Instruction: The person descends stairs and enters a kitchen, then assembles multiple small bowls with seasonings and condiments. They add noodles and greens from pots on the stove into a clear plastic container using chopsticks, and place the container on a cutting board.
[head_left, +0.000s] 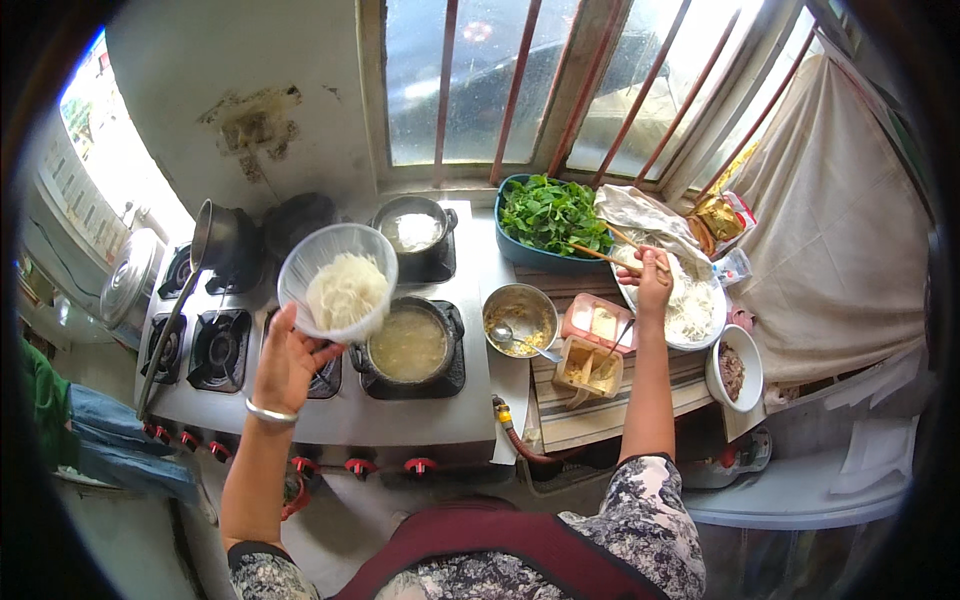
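Observation:
My left hand (pixel 287 365) grips the rim of a translucent plastic bowl (pixel 295 270), tilted over the stove, with a clump of white noodles (pixel 347 292) inside. Just right of it and lower, a dark pot (pixel 408 345) of cloudy broth sits on a burner. In my right hand (pixel 648 274) is a pair of wooden chopsticks (pixel 592 252), whose tips point left toward the greens. Beneath that hand lies a large white bowl (pixel 716 322) holding more white noodles (pixel 690 308), partly covered by a pale cloth (pixel 640 208).
Behind, a blue basin (pixel 512 235) holds leafy greens (pixel 553 215). A metal bowl (pixel 520 318) with a spoon and two seasoning tubs (pixel 598 322) stand between stove and noodles. A smaller pot (pixel 415 230) sits at the back. A white bowl of meat (pixel 733 370) stands at right. Someone's jeans (pixel 125 440) show at left.

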